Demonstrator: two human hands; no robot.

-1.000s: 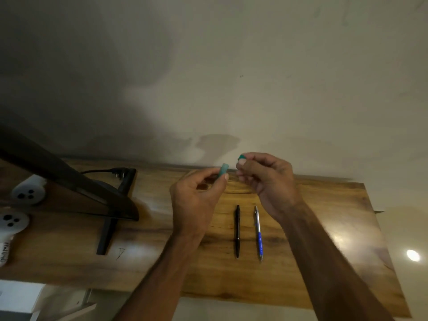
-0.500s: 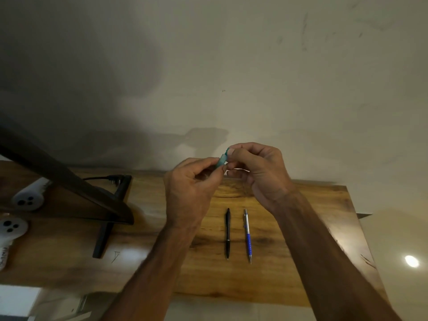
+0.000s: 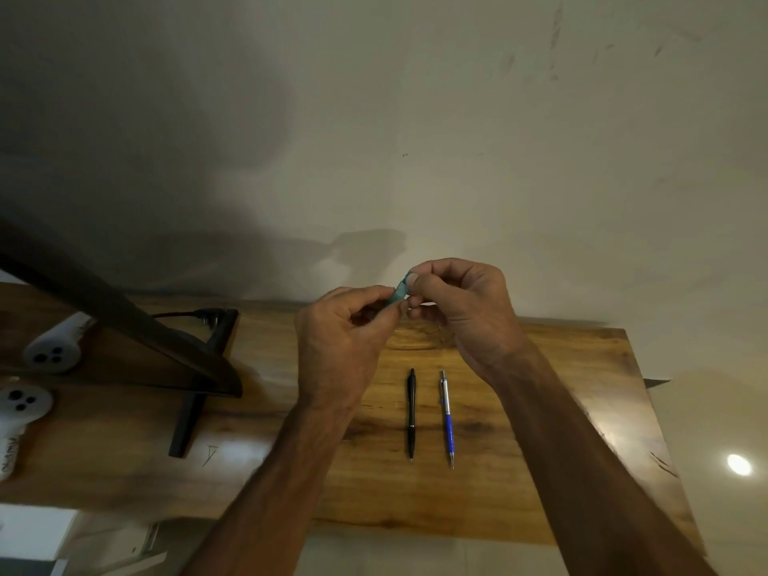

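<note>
Above the far edge of the wooden table (image 3: 561,430), both hands meet at a small teal pen-like object (image 3: 400,292). My left hand (image 3: 340,347) pinches its lower end between thumb and fingers. My right hand (image 3: 461,309) pinches its upper end, where a teal cap shows at the fingertips. Most of the object is hidden by the fingers. Side by side on the table below the hands lie a black pen (image 3: 411,413) and a blue and silver mechanical pencil (image 3: 447,417), both pointing towards me.
A dark monitor (image 3: 104,313) on a black stand (image 3: 199,384) with a plugged cable fills the left side. Two white controllers (image 3: 54,351) (image 3: 20,405) lie at the far left. A pale wall rises behind the table.
A second ago the hands held two separate teal pieces a little apart. They have come together and now the pieces meet between the fingertips. The view has tilted slightly upward.
</note>
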